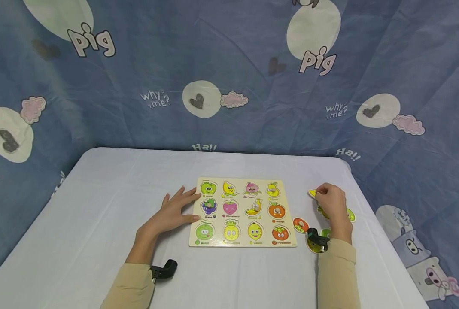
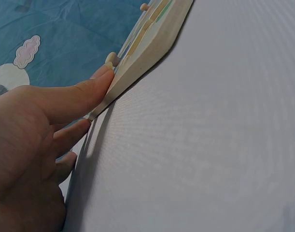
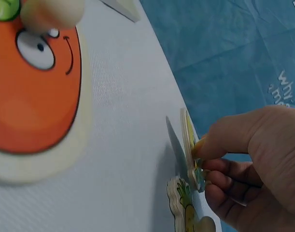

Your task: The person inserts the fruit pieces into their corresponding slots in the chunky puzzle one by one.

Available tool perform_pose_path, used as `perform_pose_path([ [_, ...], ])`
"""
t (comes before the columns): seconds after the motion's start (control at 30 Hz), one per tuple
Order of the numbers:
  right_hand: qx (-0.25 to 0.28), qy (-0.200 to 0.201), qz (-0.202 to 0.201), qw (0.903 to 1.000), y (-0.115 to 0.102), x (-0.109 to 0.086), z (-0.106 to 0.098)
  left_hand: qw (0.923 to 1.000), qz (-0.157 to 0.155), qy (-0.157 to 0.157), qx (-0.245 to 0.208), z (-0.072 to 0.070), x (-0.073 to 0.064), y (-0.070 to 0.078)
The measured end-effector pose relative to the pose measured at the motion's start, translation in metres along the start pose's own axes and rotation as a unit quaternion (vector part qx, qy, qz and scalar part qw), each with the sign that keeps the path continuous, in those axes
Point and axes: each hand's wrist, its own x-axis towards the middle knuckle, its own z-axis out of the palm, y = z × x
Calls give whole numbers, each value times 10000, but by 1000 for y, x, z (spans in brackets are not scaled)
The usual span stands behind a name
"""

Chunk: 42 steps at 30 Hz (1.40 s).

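A wooden fruit puzzle board (image 1: 218, 231) lies flat on the table, with knobbed pear, grape (image 1: 209, 207), banana (image 1: 255, 208) and orange (image 1: 277, 210) pieces in it. My left hand (image 1: 170, 214) is at the board's left edge, fingers extended; in the left wrist view its thumb (image 2: 89, 96) touches that edge. To the right of the board, my right hand (image 1: 332, 204) pinches a yellow fruit puzzle piece (image 3: 189, 137) with green at one end. It is tilted on edge, close above the table, beside a pineapple piece (image 3: 187, 215).
A red-orange persimmon piece (image 1: 300, 225) lies just off the board's lower right corner. Green pieces (image 1: 351, 215) and a yellow piece (image 1: 313, 247) lie around and partly under my right forearm. A blue patterned cloth (image 1: 229, 128) hangs behind the white table (image 1: 136, 171).
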Motion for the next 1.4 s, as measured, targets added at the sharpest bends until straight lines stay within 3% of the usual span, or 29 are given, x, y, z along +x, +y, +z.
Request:
perform_pose_path([
  [0.47, -94, -236, -267, 9993, -25, 2, 10, 10000, -47, 4, 10, -2, 0, 2],
  [0.73, -190, -261, -813, 9962, -40, 4, 25, 10000, 7, 60, 19, -4, 1, 3],
  [0.93, -287, -464, -989, 9936, -51, -2, 37, 10000, -55, 12, 3, -3, -2, 4],
  [1.4, -266, -357, -1806, 9825, -71, -11, 42, 10000, 11, 41, -73, -2, -4, 3],
])
